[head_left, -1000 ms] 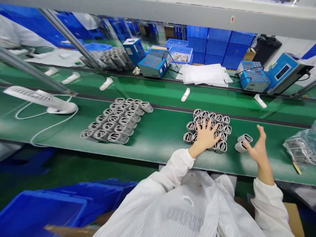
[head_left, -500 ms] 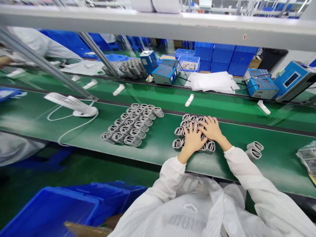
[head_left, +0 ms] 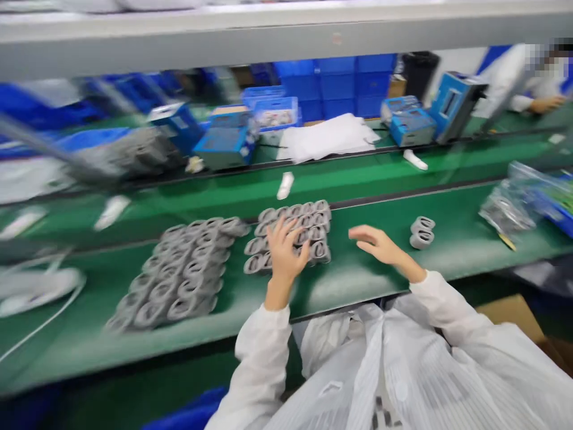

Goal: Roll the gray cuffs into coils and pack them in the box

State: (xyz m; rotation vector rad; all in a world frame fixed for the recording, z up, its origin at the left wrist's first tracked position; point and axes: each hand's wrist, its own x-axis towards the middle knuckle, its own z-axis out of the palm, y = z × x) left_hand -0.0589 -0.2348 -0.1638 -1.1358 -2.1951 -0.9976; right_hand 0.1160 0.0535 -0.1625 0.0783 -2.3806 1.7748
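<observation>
My left hand [head_left: 285,251] lies flat with fingers spread on a tight block of several grey oval sleeves [head_left: 308,227] on the green bench [head_left: 358,280]. My right hand [head_left: 375,243] hovers open just right of that block, fingers stretched toward it, holding nothing. A larger block of the same grey sleeves [head_left: 179,275] lies to the left, its near end close to the small block. Two loose grey sleeves [head_left: 421,232] sit further right. The picture is smeared by head motion.
White handheld parts [head_left: 285,185] lie on the green conveyor behind. Blue test boxes [head_left: 226,146] and white sheets [head_left: 329,136] stand beyond it. A clear bag of parts [head_left: 508,209] lies at right. Another person's arm [head_left: 544,103] works at far right. A white fan [head_left: 31,286] sits left.
The small block has been slid left, up against the larger block. My right hand has come off it and now hovers to its right. The view has swung.
</observation>
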